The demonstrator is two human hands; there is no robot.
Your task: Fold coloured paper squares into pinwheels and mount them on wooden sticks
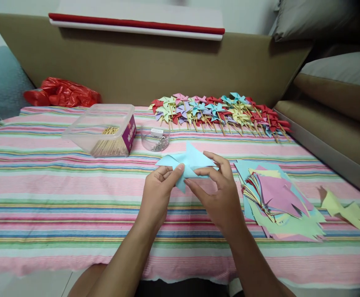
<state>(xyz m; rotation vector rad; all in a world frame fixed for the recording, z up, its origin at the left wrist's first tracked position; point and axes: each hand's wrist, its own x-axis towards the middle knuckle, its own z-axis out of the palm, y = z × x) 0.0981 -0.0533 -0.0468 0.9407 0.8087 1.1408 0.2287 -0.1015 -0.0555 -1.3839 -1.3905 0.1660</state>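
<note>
A light blue paper pinwheel [195, 157], partly folded, is held up between both hands over the striped cloth. My left hand [163, 181] pinches it near the middle, the thumb pressed on top where the folded points meet. On its right side my right hand [217, 185] grips a curled blade between thumb and fingers. Some of the paper is hidden behind the fingers. Beyond my left hand stands a round clear tub [155, 138] with small metal pins and a white label or box inside. Right of my right hand lies a pile of cut coloured paper squares [275, 194].
A clear plastic box [105, 119] holds wooden sticks [112, 144]. Several finished pinwheels [214, 111] on sticks lie along the back right. A red plastic bag [68, 91] rests at the back left. Yellow cut paper [349, 212] lies far right on the striped cloth [59, 198].
</note>
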